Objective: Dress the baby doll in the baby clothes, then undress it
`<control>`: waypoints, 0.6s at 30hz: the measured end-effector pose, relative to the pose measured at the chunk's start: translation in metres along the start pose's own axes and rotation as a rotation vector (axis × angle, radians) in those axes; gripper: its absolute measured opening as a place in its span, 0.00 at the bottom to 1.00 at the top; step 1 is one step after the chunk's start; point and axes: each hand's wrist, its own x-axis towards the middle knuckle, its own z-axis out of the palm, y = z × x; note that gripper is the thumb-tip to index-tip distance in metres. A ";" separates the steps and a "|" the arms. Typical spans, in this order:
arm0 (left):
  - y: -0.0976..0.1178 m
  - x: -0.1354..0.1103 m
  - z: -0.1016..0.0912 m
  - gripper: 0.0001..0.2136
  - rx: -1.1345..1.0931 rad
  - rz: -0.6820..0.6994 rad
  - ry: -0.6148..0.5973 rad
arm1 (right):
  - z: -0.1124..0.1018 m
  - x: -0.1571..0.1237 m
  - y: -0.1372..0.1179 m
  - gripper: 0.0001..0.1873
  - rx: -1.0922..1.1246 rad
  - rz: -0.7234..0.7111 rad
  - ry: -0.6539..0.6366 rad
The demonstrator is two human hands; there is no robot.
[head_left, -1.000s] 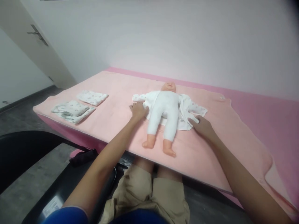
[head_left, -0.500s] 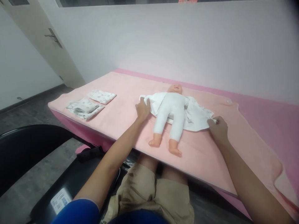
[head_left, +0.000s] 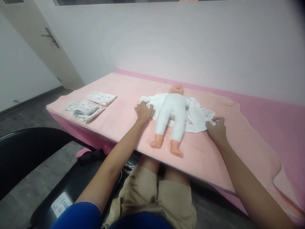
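Observation:
A baby doll [head_left: 172, 116] in a white bodysuit lies on its back on the pink towel [head_left: 124, 105], its feet toward me. Under it a white printed garment [head_left: 199, 116] is spread open to both sides. My left hand [head_left: 143, 112] rests on the garment's left edge beside the doll's hip, its fingers curled on the cloth. At the garment's lower right corner, my right hand [head_left: 216, 128] pinches the cloth.
Two folded printed cloths [head_left: 84, 110] [head_left: 102, 98] lie at the towel's far left. The towel covers a pink table [head_left: 274, 117] against a white wall. A black chair [head_left: 28, 152] stands at lower left and a door [head_left: 43, 38] at upper left.
My right hand has moved out from beside the doll's hip to the garment's right corner and drawn that side flat. The left hand stays at the left edge.

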 end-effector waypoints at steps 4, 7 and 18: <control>-0.002 0.001 0.004 0.16 0.036 0.045 -0.018 | 0.002 -0.001 -0.001 0.31 -0.061 -0.034 -0.051; -0.004 0.004 0.005 0.14 0.069 0.033 -0.028 | 0.002 -0.003 -0.004 0.31 -0.053 -0.057 -0.033; 0.000 0.017 0.004 0.16 0.097 0.030 -0.085 | -0.009 0.011 0.001 0.31 -0.052 0.004 -0.091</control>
